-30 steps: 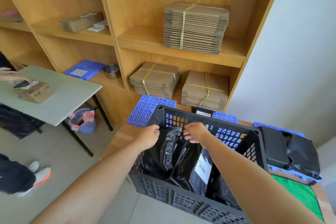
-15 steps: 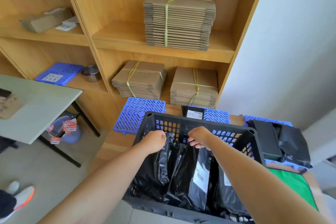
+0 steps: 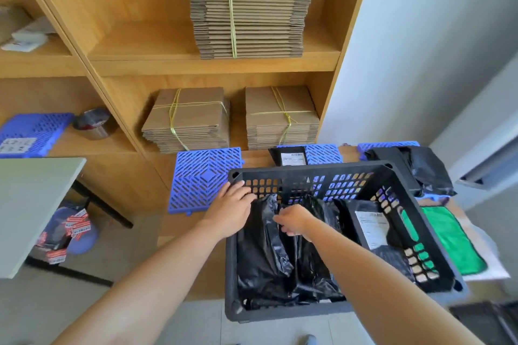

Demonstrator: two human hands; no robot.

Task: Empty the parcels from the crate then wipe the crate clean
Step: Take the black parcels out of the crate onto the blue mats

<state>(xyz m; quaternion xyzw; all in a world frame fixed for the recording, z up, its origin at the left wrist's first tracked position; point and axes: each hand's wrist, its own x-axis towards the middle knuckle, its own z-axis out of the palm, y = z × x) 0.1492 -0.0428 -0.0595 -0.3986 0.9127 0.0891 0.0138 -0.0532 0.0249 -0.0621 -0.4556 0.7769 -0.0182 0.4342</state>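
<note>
The black plastic crate [image 3: 308, 169] stands in front of me and holds several black parcel bags. One bag at the crate's right wall shows a white label [image 3: 374, 230]. My left hand [image 3: 232, 209] lies over the crate's far-left corner with its fingers nearly straight, right beside the top of the left parcel [image 3: 260, 249]. My right hand [image 3: 294, 223] reaches into the middle of the crate. Its curled fingers pinch the top edge of the middle parcel [image 3: 311, 260].
A green cloth [image 3: 451, 241] lies right of the crate. More black parcels [image 3: 417, 169] rest on blue grid mats [image 3: 206, 176] behind it. Tied cardboard bundles [image 3: 249, 11] fill the wooden shelves. A grey table [image 3: 33, 204] stands to the left and a wall to the right.
My view has swung right and down over the crate. My left hand has let go of the parcel top and moved to the crate's corner. My right hand has sunk lower among the parcels.
</note>
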